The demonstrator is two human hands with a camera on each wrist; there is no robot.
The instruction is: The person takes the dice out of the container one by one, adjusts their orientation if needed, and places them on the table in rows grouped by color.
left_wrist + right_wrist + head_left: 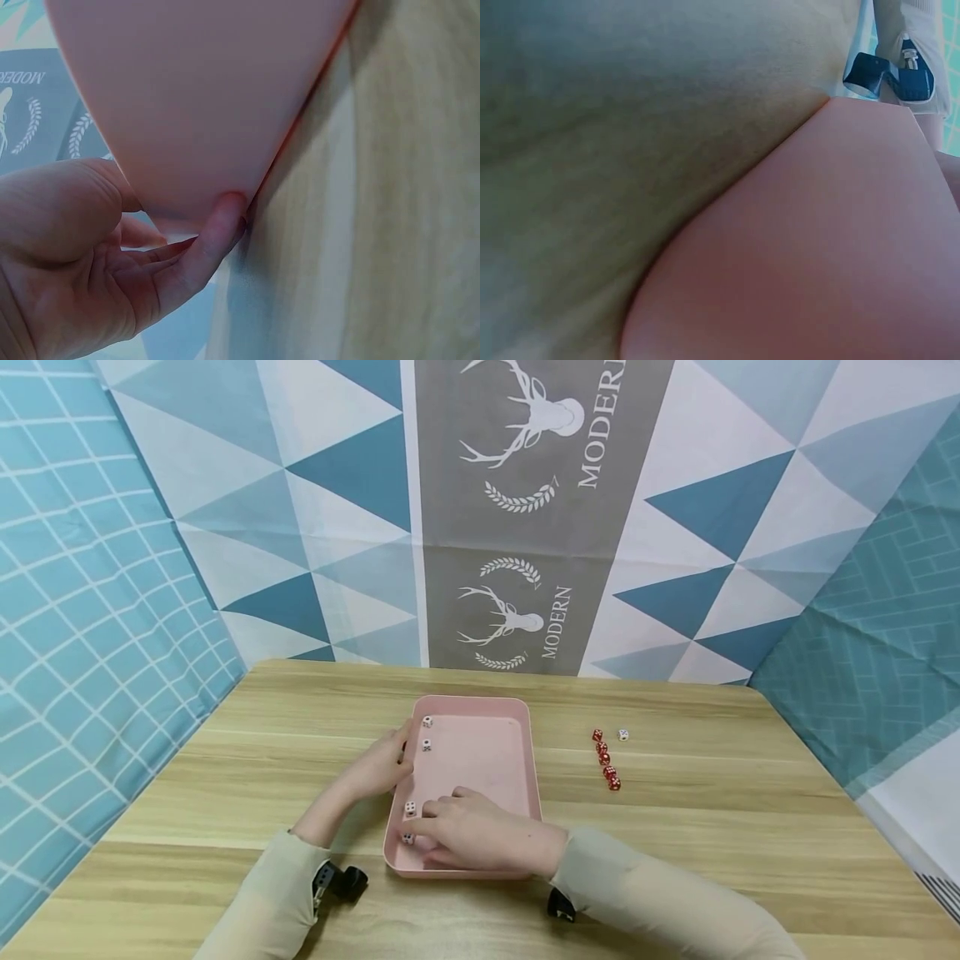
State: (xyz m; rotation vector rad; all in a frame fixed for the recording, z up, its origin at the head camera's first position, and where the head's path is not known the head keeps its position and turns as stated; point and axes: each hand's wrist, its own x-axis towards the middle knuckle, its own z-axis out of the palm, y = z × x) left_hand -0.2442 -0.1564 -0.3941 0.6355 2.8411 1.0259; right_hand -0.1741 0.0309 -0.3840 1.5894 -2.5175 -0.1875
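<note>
A shallow pink tray (474,702) lies on the wooden table, with several white dice along its left side. My left hand (378,764) grips the tray's left wall; in the left wrist view its fingers (225,221) press the outer side of the wall. Inside the tray's near left part is my right hand (476,831), palm down, index finger and thumb around a white die (408,839) in the near corner. Just beyond that die sits another white die (410,808). Farther up lie a third white die (427,745) and one near the far corner (427,722).
Right of the tray, several red dice (604,759) form a slightly bent row, with a white die (623,735) beside its far end. Patterned cloth (360,527) stands behind the table (697,827) and at both sides. Each wrist carries a black camera (348,883).
</note>
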